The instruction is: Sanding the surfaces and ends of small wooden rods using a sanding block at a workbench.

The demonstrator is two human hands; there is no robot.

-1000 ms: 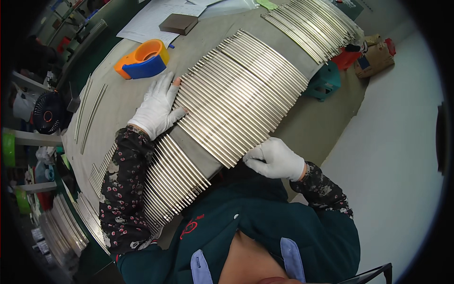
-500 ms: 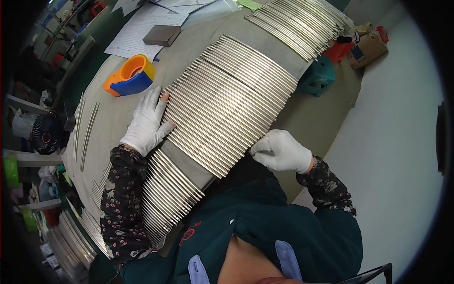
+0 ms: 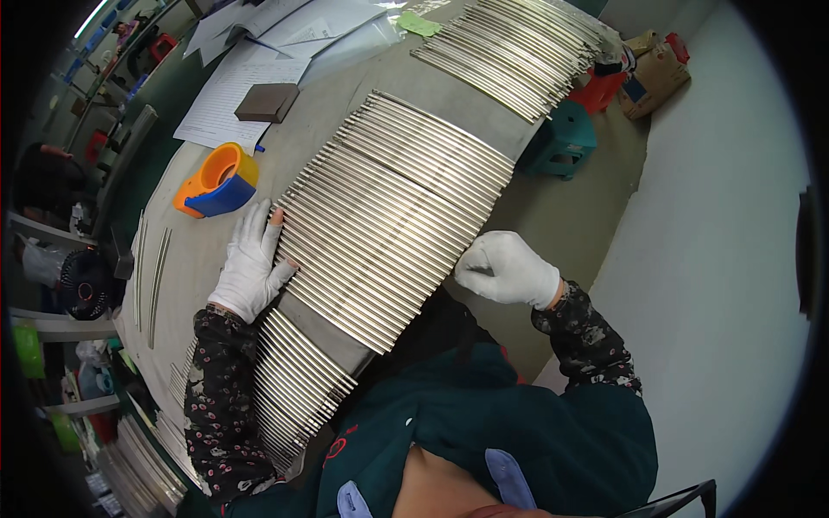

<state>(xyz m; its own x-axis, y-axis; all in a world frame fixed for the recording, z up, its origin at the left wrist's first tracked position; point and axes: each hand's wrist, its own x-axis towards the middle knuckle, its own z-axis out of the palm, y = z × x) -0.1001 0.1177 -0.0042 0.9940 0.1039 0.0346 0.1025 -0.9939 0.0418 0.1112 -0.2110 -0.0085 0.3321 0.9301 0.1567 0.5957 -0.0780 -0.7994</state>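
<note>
A wide row of thin shiny metal rods (image 3: 389,216) lies side by side on the grey table top. My left hand (image 3: 250,263), in a white glove with bare thumb and fingertip showing, rests flat against the rods' left ends, fingers stretched out. At their opposite ends, by the table's right edge, is my right hand (image 3: 505,269), also gloved in white. Its fingers are curled closed; whatever they may pinch is hidden. A second group of rods (image 3: 302,371) lies nearer me, beneath my left forearm, and a third group (image 3: 514,56) lies at the far end.
An orange and blue tape dispenser (image 3: 220,181) stands beyond my left hand. Past it are a brown block (image 3: 266,103) and papers (image 3: 229,86). A few loose strips (image 3: 159,285) lie at left. Right of the table stand a green stool (image 3: 561,142) and a carton (image 3: 654,85).
The whole view has shifted, so the table sits lower and further left. My right hand has moved a little farther along the rod ends. My left hand stays against the rods.
</note>
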